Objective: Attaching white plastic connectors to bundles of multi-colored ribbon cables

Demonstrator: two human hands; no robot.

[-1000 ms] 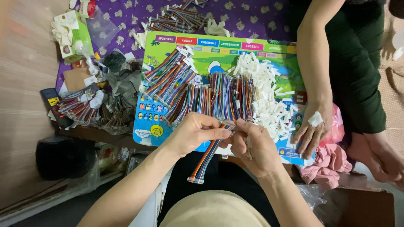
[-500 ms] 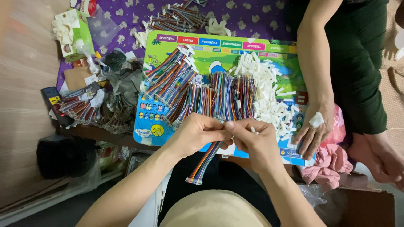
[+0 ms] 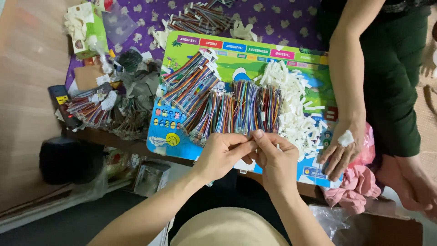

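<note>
Pinching one small white connector (image 3: pixel 249 136) together — left hand (image 3: pixel 221 155), right hand (image 3: pixel 275 157) — just below the wire bundles (image 3: pixel 236 109).

Glossy printed board (image 3: pixel 255 59) lies on matt purple cloth (image 3: pixel 291 18); on the board, plastic-coated wires (image 3: pixel 236 109) and white plastic connectors (image 3: pixel 296 109).

Both hands are meeting just over the near edge of the board (image 3: pixel 291 61), fingertips pinched together. The left hand (image 3: pixel 221 155) and the right hand (image 3: pixel 273 157) are gripping a small piece between them; what it is cannot be told, since the fingers are covering it. Just beyond the fingertips, bundles of multicoloured wires (image 3: pixel 241 109) are lying side by side on the board, their ends pointing toward the hands. To the right of the wires, a heap of small white connectors (image 3: pixel 296 105) is sitting, loosely piled.
</note>
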